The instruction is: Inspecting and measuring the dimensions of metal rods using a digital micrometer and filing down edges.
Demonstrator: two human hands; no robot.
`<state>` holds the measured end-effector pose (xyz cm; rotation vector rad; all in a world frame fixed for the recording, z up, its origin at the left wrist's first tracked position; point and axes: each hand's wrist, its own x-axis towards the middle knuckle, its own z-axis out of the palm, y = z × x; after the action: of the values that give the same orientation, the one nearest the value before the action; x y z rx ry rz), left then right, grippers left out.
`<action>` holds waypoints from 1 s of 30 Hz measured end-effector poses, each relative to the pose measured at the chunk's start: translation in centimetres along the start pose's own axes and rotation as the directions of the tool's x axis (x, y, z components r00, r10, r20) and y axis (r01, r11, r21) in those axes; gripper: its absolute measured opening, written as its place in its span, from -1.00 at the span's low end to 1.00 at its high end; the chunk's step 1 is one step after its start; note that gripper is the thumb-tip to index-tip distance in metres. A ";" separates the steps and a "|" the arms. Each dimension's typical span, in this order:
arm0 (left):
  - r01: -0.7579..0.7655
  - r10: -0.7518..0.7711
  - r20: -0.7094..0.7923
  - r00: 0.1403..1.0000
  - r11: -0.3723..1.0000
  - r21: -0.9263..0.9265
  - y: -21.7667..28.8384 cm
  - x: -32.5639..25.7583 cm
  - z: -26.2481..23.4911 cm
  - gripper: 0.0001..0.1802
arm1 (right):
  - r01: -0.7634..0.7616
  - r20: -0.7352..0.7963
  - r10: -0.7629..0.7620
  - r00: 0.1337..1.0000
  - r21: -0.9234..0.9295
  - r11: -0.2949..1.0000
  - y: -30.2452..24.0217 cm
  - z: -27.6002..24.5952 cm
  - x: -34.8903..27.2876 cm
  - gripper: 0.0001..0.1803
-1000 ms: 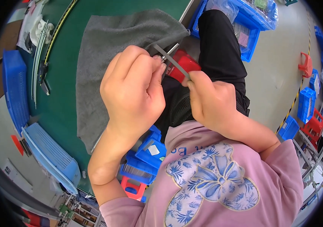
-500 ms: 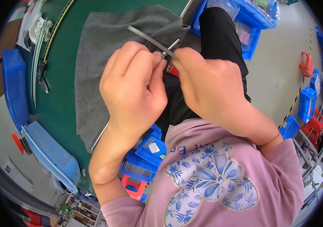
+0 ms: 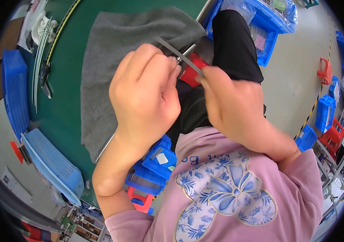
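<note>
The right hand (image 3: 234, 99), gripping a grey strip (image 3: 171, 48), has drawn back, apparently stroking it across the rod (image 3: 189, 49) the left hand (image 3: 144, 90) pinches.

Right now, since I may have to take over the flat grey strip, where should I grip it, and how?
Probably pinch the flat grey strip by its upper-left end, coming from the far side, over the grey cloth. That thin end is free; the other is in the right hand, and the strip's middle crosses the metal rod.
</note>
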<state>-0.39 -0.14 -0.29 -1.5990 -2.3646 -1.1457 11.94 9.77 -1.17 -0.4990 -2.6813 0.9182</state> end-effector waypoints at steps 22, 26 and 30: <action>0.005 -0.006 -0.006 1.000 1.000 -0.018 -0.2 0.1 -0.2 -0.80 | 0.169 -0.244 -0.146 0.959 0.072 0.983 0.7 3.4 1.3 -0.82; 0.032 -0.032 0.018 0.999 0.999 -0.013 -0.1 0.1 -0.3 -0.81 | 0.165 -0.232 -0.141 0.962 0.085 0.983 2.1 4.1 -0.6 -0.81; 0.015 -0.015 0.005 1.000 1.000 -0.011 -0.1 0.1 -0.1 -0.81 | 0.212 -0.372 -0.164 0.914 0.090 0.973 1.4 4.6 1.6 -0.87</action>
<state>-0.56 -0.13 -0.20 -1.5923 -2.3812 -1.1613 9.19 8.93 -5.36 -0.3344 -2.2737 0.8432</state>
